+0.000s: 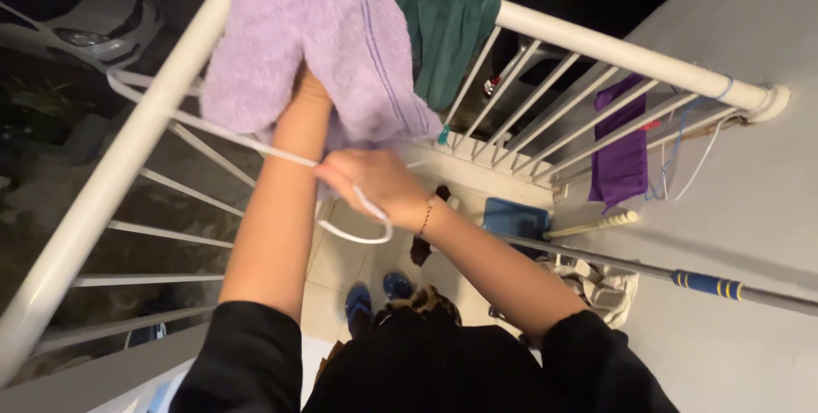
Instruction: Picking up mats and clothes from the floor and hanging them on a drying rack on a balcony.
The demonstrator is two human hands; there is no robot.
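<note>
My left hand is buried under the lilac towel on the rail; my right hand, just below, pinches the white cord. I should keep the cord taut while spreading the towel flat.

Warm artificial light from above, perhaps overhead, dark beyond the railing, soft blur, edges bent
</note>
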